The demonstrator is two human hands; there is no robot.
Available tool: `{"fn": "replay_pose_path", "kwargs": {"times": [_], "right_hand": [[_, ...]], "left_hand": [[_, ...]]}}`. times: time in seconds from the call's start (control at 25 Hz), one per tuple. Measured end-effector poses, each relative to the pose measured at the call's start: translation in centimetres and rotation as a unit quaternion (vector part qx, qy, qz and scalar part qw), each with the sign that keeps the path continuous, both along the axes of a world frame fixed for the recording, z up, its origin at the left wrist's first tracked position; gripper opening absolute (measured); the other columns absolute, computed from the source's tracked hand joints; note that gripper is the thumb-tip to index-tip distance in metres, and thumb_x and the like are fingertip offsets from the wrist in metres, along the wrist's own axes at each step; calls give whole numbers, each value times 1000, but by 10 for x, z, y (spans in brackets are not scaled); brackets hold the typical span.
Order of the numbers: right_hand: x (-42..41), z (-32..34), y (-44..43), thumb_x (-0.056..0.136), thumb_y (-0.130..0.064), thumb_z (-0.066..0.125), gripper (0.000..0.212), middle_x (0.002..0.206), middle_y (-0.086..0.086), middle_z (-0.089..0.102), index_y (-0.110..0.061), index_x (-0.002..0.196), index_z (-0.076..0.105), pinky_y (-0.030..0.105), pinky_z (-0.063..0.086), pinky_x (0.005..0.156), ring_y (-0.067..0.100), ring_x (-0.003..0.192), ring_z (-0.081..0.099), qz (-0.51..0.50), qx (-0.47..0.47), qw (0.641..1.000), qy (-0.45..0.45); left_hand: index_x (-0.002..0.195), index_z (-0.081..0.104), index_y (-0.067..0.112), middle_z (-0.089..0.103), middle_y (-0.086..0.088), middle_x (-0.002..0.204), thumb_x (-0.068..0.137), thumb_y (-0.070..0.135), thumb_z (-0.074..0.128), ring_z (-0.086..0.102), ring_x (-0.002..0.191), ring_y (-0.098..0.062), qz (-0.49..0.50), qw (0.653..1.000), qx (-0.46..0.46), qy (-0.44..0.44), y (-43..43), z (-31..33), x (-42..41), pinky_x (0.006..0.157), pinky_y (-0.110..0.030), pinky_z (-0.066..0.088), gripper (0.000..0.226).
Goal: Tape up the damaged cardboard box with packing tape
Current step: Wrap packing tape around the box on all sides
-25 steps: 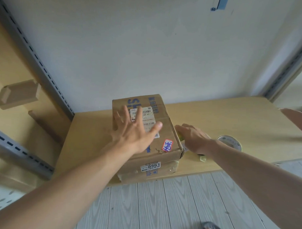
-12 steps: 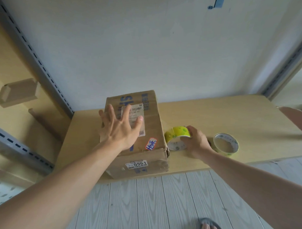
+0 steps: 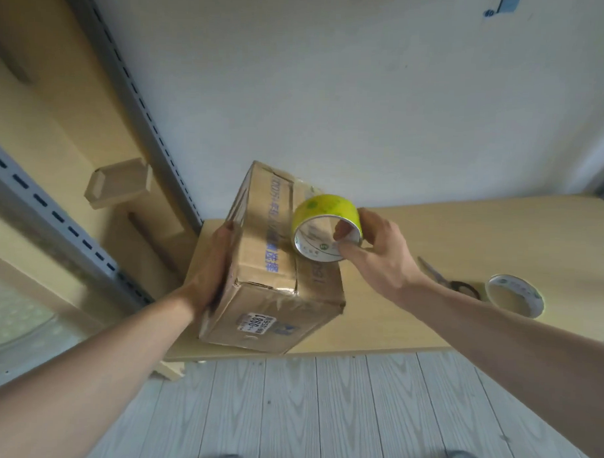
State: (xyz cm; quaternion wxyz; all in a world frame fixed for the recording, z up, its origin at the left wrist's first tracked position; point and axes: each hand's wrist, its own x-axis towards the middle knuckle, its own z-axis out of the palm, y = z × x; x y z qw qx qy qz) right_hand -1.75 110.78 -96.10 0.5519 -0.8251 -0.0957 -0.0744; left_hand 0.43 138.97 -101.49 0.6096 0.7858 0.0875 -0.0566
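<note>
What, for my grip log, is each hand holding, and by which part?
The right hand holds the yellow tape roll by its rim, with a fingertip inside the ring. The left hand presses flat on the left side of the cardboard box, steadying it.

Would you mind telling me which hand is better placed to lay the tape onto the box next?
The right hand: it grips the yellow tape roll over the cardboard box, while the left hand presses the box's side.
</note>
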Motion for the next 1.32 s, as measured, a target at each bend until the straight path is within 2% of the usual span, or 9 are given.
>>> {"fn": "replay_pose_path", "kwargs": {"times": [0.2,0.28,0.4,0.6,0.72,0.84,0.96,1.16,1.32], "right_hand": [[0,8,23,89,-18,50,8,74,-2,57,-14,88,43,28,39,58,9,67,49,-24,-48,997,-54],[3,9,21,83,-19,45,8,77,7,61,-13,88,42,38,39,62,25,70,48,-58,-58,994,-71],[5,13,11,80,-15,44,11,79,13,63,-12,90,44,41,42,63,26,71,48,-85,-62,992,-75],[2,15,7,77,-22,43,24,87,8,66,-12,97,50,38,43,66,29,80,55,-74,-73,994,-42],[4,18,14,81,-19,47,17,89,6,66,-14,97,52,33,43,66,27,82,56,-58,-66,996,-31],[8,18,15,87,-15,53,6,86,5,67,-16,90,58,36,48,66,27,84,60,-53,-71,996,-18],[13,19,11,74,-24,48,19,87,0,68,-18,87,60,32,50,70,23,86,61,-46,-51,998,0],[13,21,10,76,-24,44,17,84,-3,63,-20,89,55,22,44,62,18,79,58,1,-81,997,-13],[14,27,21,83,-6,50,22,87,-6,63,-25,93,52,16,40,61,17,81,56,22,-70,997,-27]], "left_hand": [[144,50,7,59,-20,139,97,61,37,55,131,-37,-3,996,-89,1,-21,3,-21,114,-58,38,72],[147,45,2,49,-27,147,103,52,37,46,138,-42,-17,999,10,-42,-27,10,-12,117,-58,32,67],[152,36,28,50,-12,147,101,63,29,47,136,-31,-21,975,212,-58,-33,19,-3,116,-47,34,62],[122,63,32,69,-2,122,94,77,21,68,106,-17,-72,996,8,49,-44,21,-8,85,-31,55,67],[151,42,26,54,1,148,80,89,39,58,128,-19,-53,995,-68,46,-45,31,-5,109,-41,43,95],[161,21,28,15,6,168,109,44,32,15,152,-8,-95,982,100,-132,-45,56,-6,125,-30,8,55],[162,5,34,-25,12,166,90,76,33,-20,152,-4,-256,894,338,-142,-32,69,-3,123,-44,-13,88],[161,2,33,-21,10,167,58,98,50,-2,155,-7,-252,877,405,-63,-46,89,-4,126,-45,16,131],[161,-1,38,-23,6,168,57,95,55,5,153,-7,-227,885,400,-68,-50,74,-1,123,-38,23,131]]}}
